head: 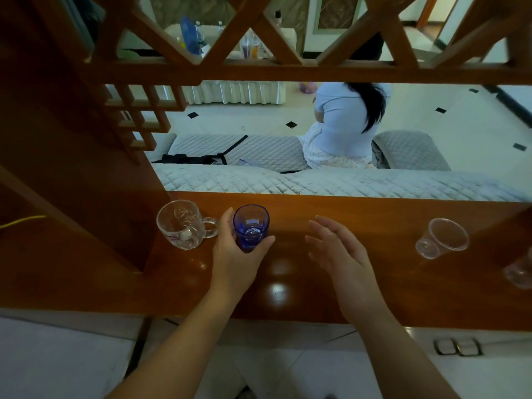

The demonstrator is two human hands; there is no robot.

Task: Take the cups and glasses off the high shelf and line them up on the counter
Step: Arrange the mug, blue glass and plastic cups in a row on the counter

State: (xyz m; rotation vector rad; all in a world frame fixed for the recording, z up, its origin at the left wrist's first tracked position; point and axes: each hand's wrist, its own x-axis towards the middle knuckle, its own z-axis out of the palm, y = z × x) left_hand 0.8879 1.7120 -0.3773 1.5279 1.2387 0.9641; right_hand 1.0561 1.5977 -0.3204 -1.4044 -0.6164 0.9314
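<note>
Polished brown wood makes up the counter [302, 298], its near edge running just above the white tiles by the person's forearms. On it the left hand [234, 254] grips a blue glass [251, 227] standing upright, fingers curled behind its left side and the thumb wrapped across the front near its base. The right hand [335, 249] hovers to the right of that glass, apart from it, fingers straight and loosely spread, holding nothing. Just left of the blue glass stands one clear mug [184, 224], handle pointing toward the hand. Well to the right are two clear plastic cups: one [443, 237] lying tilted, another [519, 272] cut off by the frame edge. Bare counter stretches between the right hand and those cups. Beyond the far edge lies a grey quilted sofa [316, 182] where a person sits.
</note>
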